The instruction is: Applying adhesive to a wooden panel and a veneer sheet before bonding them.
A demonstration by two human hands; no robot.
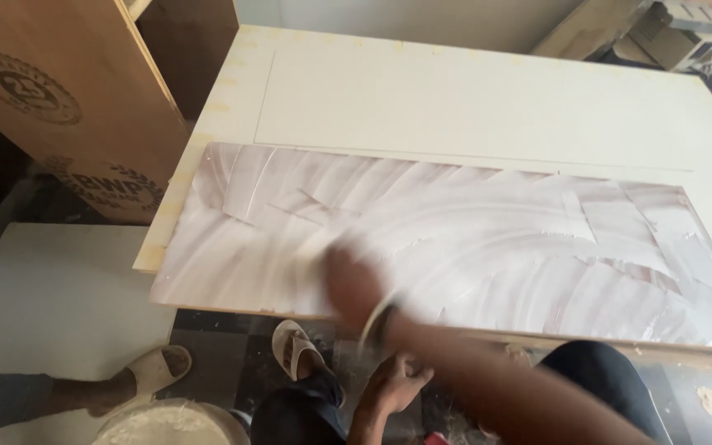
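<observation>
Head view, board: a big flat cream-white panel lies across the frame, and its near strip is smeared with wet whitish paste in sweeping arcs.
Head view, right hand: the right hand is over the pasted strip near its front edge, so motion-blurred that nobody could tell if it's flat, cupped or gripping a spreader. A bangle sits on the wrist.
Head view, left hand: the left hand hangs low below the board edge, fingers loosely curled, nothing visibly in it.
Head view, floor stuff: a round tub of pale paste sits at the bottom left, a sandalled foot just under the board, and another person's foot in a cream sandal off to the left. A brown plywood sheet leans at the top left.
Risk, just a guess: the coat looks streaky, so thin patches may skin over and bond badly. The hand is right at the edge, so paste could drip onto the feet.
</observation>
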